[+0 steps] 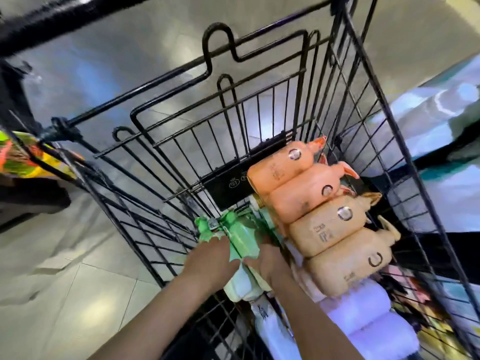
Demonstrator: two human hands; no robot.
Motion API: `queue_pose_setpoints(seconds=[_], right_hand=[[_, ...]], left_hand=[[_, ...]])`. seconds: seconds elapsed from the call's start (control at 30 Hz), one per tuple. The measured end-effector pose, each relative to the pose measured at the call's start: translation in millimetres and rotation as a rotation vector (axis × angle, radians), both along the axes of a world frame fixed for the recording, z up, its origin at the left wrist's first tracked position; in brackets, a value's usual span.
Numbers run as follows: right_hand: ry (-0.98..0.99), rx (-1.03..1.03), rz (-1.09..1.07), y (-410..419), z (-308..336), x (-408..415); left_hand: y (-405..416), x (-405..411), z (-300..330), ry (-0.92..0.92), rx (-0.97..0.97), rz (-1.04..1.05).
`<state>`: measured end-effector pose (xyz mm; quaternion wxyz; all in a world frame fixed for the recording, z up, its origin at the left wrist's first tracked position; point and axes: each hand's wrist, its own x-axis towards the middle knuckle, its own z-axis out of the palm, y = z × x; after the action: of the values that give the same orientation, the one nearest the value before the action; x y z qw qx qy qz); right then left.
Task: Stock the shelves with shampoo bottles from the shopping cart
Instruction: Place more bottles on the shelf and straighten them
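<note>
Both hands reach down into the shopping cart (335, 81). The fingers of the left hand (207, 261) and of the right hand (267, 263) are buried among the green pump bottles (233, 235); whether they are spread, closed or clamped cannot be told, because motion blur and the bottles themselves cover the fingertips. The hands lie one to each side of the green bottles, which suggests a two-handed lift of one or more bottles toward a shelf.

Taking the green bottles as landmark: just to their right, four pump bottles lie on their sides in a row, two orange bottles (283, 172) farther from the viewer and two tan bottles (324, 227) nearer, pump heads pointing at the cart's right wall. Laid flat and side by side, they probably pack tighter and cannot topple. Nearer the viewer than the green bottles, pale lilac bottles (363, 315) lie lower in the load, partly covered by the forearms.

No shelf is clearly readable; blurred bright shapes beyond the cart's right wall may be stocked goods. Labels are illegible. The cart bottom is hidden under the load.
</note>
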<state>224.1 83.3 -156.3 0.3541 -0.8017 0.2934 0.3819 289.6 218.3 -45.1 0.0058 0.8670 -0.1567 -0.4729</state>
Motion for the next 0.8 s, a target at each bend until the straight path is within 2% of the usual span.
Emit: queue_pose_setpoints(seconds=[0.13,0.2,0.3,0.43,0.5,0.67,0.8], right_hand=[[0.019,-0.106,-0.070,-2.1,21.0,-14.6],[-0.031,-0.140,-0.130,-1.8,39.2,-32.5],[-0.134,0.012,-0.384,-2.5,65.7,-61.3],[-0.209,0.176,-0.561,-9.8,96.7,-78.0],[-0.262,0.235,-0.578,-16.7,120.4,-75.3],[-0.367,0.368,-0.589,-36.2,158.9,-71.7],[-0.418,0.393,-0.623,-49.7,164.1,-74.1]], left_hand=[[1.3,-3.4,5.3,0.005,0.063,-0.011],[2.4,-3.0,6.1,0.011,0.106,-0.012],[3.2,-0.9,-3.3,0.037,0.175,0.005],[-9.7,6.9,-29.4,0.147,0.266,0.052],[-18.7,7.9,-48.2,0.168,0.245,0.170],[-37.9,-14.1,-77.8,0.056,0.250,0.754],[-49.5,-23.4,-80.3,0.007,0.230,1.011]])
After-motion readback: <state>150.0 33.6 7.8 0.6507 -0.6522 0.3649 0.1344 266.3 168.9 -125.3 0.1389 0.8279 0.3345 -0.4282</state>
